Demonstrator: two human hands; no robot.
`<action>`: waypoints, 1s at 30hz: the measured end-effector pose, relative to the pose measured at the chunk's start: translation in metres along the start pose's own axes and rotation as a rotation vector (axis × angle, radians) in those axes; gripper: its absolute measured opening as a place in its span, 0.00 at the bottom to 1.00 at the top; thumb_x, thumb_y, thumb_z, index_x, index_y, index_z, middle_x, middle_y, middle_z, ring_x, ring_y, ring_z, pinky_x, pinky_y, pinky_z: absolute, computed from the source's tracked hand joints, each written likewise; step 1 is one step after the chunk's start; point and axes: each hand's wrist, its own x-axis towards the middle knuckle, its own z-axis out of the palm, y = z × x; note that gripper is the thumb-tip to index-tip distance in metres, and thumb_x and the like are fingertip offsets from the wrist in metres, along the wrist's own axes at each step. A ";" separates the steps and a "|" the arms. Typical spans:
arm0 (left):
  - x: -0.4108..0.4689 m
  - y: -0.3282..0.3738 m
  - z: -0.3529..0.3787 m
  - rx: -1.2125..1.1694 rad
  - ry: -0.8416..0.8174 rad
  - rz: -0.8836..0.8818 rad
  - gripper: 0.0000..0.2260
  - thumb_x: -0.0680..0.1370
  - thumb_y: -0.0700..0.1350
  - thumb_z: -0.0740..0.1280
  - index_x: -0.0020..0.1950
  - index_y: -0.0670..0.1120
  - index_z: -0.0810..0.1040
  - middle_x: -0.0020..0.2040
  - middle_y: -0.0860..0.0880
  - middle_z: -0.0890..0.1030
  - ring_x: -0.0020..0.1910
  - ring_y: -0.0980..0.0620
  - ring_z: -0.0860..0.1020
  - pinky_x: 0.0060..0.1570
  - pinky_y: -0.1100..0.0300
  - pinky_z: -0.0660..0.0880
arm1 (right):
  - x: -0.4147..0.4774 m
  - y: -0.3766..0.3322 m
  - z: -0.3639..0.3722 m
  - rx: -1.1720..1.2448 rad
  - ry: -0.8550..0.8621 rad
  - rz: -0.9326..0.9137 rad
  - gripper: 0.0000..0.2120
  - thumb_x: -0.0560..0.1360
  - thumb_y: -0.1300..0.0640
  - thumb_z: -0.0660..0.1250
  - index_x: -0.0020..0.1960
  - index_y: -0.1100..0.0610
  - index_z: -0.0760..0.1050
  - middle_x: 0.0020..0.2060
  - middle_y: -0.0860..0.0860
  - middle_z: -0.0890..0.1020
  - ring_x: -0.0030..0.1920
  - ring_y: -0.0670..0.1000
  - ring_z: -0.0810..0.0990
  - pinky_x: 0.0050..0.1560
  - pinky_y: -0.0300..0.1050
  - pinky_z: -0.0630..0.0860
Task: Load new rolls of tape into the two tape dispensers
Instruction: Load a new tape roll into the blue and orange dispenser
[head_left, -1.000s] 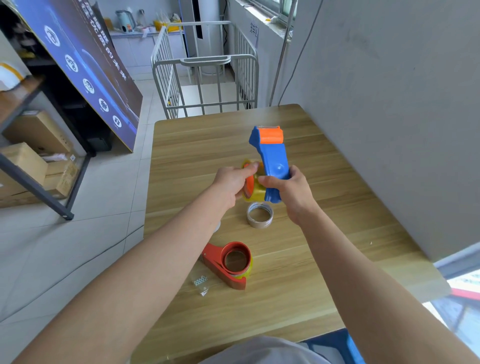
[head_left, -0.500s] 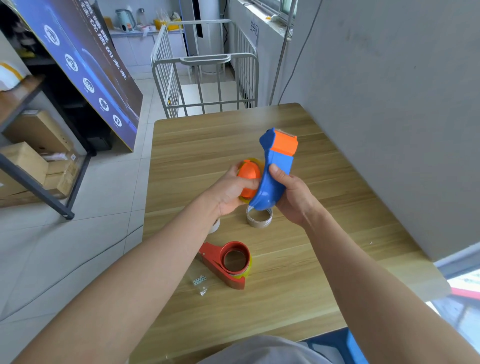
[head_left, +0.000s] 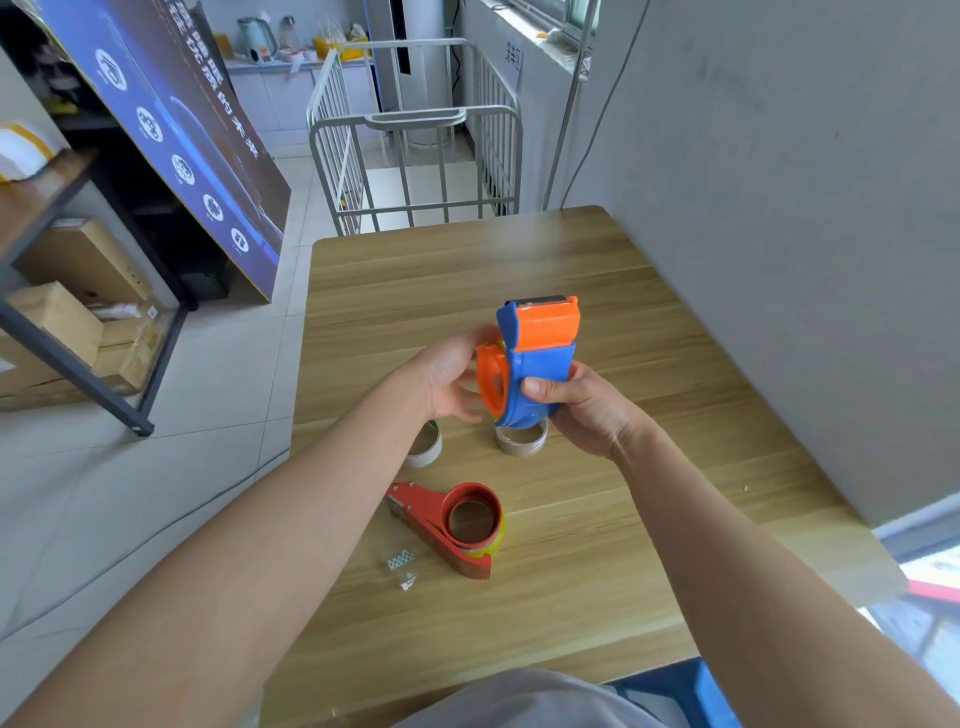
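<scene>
Your right hand (head_left: 582, 410) clamps the blue tape dispenser (head_left: 537, 371) — keep it. Left hand (head_left: 454, 382), fingers spread, beside the orange hub (head_left: 492, 382) — press squarely.

In my hands, a blue tape dispenser (head_left: 540, 374) with an orange top flap and an orange hub disc. Below it, a red tape dispenser (head_left: 452, 525) carrying a yellowish roll lies on the light wood-grain table (head_left: 597, 571). I see a grey-brown spent core (head_left: 521, 441) and a whitish, green-rimmed core (head_left: 427, 447), and at left a dark blue banner (head_left: 171, 130) with white icons.
</scene>
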 end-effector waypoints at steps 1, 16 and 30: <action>-0.001 0.000 -0.002 -0.005 -0.035 -0.045 0.13 0.70 0.55 0.68 0.44 0.45 0.77 0.41 0.45 0.81 0.48 0.43 0.79 0.58 0.46 0.73 | 0.000 0.001 -0.001 -0.008 -0.011 -0.001 0.37 0.54 0.46 0.82 0.59 0.58 0.77 0.52 0.54 0.83 0.54 0.54 0.81 0.56 0.46 0.77; 0.008 -0.009 -0.015 -0.136 -0.206 0.122 0.04 0.70 0.46 0.69 0.41 0.47 0.81 0.37 0.49 0.81 0.38 0.50 0.80 0.44 0.55 0.78 | -0.002 0.002 -0.009 -0.245 0.047 0.067 0.29 0.62 0.79 0.67 0.62 0.66 0.73 0.50 0.60 0.79 0.54 0.58 0.77 0.62 0.57 0.72; 0.009 -0.009 -0.025 -0.267 -0.197 0.152 0.13 0.76 0.46 0.65 0.58 0.44 0.72 0.47 0.47 0.75 0.47 0.51 0.72 0.60 0.55 0.65 | 0.004 -0.004 -0.005 -0.341 0.040 0.054 0.28 0.63 0.82 0.65 0.48 0.51 0.80 0.38 0.50 0.84 0.44 0.52 0.81 0.45 0.41 0.78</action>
